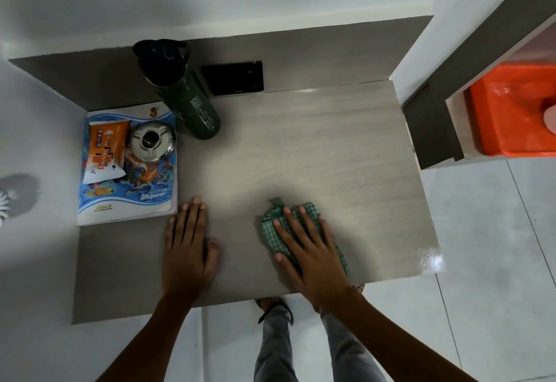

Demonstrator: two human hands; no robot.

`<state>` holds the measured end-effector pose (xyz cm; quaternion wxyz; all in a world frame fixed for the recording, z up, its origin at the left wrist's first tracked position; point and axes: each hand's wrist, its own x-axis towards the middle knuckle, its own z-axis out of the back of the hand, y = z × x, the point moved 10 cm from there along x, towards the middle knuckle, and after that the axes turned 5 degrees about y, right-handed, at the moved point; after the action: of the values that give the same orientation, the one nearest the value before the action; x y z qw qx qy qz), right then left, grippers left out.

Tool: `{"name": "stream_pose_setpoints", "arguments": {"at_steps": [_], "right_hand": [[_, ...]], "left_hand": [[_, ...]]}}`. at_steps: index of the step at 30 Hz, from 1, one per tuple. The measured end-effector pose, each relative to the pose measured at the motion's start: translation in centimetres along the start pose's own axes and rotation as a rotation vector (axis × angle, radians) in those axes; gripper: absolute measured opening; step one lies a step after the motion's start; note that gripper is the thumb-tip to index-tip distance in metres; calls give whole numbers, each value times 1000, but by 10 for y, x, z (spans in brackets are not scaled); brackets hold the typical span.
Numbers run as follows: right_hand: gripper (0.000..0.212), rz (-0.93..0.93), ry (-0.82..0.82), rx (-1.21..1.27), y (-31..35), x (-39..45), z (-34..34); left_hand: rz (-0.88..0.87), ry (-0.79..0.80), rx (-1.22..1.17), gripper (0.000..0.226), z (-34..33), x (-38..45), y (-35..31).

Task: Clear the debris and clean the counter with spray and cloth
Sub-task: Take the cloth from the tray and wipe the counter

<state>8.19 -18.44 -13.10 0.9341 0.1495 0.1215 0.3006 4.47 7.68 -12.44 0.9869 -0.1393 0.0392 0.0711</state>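
Note:
A green and white checked cloth lies bunched on the grey wood-grain counter, near its front edge. My right hand presses flat on top of the cloth with fingers spread. To its left, my left hand rests palm down on the bare counter, fingers together, holding nothing. No spray bottle and no loose debris show on the surface.
A blue notebook lies at the left, carrying an orange wipes packet and a small steel lid. A dark green bottle stands behind it, beside a black wallet. An orange tub sits at the right.

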Motion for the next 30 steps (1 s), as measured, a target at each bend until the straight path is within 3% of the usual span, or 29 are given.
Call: {"name": "stream_pose_setpoints", "arguments": {"at_steps": [11, 20, 23, 26, 30], "right_hand": [[72, -312, -91, -33, -147, -32, 44], [63, -350, -147, 47, -163, -27, 56], [58, -412, -166, 316, -168, -27, 64], [58, -590, -204, 795, -181, -37, 68], [64, -764, -342, 1234, -194, -51, 85]], "left_hand": [[4, -19, -5, 75, 2, 1, -2], [13, -22, -10, 73, 3, 1, -2], [40, 11, -30, 73, 4, 3, -4], [81, -4, -73, 72, 10, 6, -14], [86, -27, -113, 70, 13, 21, -45]]}}
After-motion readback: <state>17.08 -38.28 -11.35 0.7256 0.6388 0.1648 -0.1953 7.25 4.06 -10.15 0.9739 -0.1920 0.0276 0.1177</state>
